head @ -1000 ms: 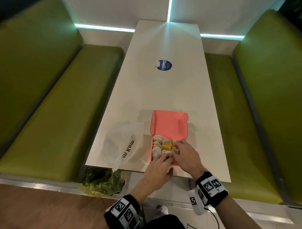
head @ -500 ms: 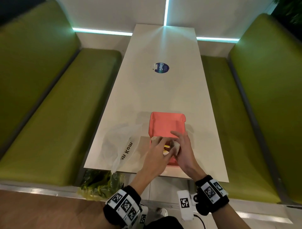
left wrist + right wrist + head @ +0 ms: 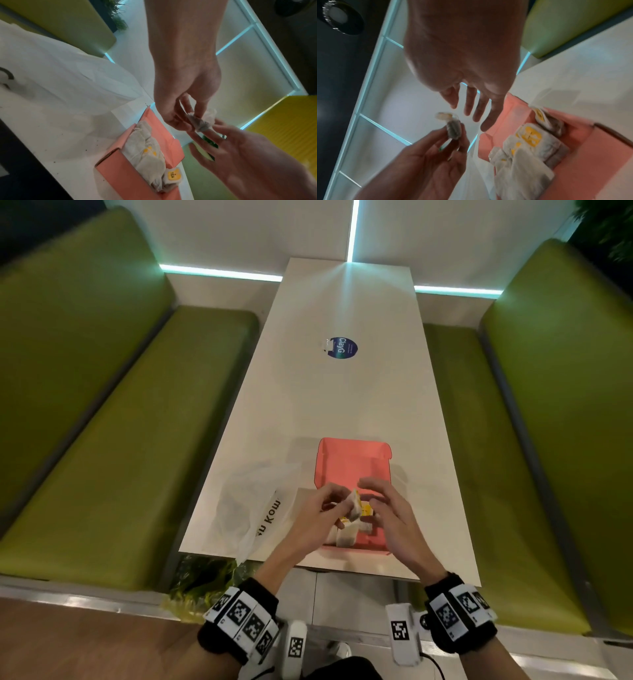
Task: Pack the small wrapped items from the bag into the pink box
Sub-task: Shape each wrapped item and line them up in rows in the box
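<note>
The pink box lies open near the table's front edge, its lid tilted back, and several small wrapped items lie in its tray. Just above the tray, my left hand pinches one wrapped item with a yellow label. My right hand hovers beside it, fingers spread and holding nothing. The left wrist view shows the pinched item over the box. In the right wrist view my right hand's fingers are straight above the packed items. The white plastic bag lies flat to the left.
The long white table carries a round blue sticker further back. Green benches run along both sides. A yellow-green bag sits below the table's near left corner.
Both hands have risen from the box's contents. My left hand now holds one wrapped item up, and my right hand has come off the items and spread its fingers.
</note>
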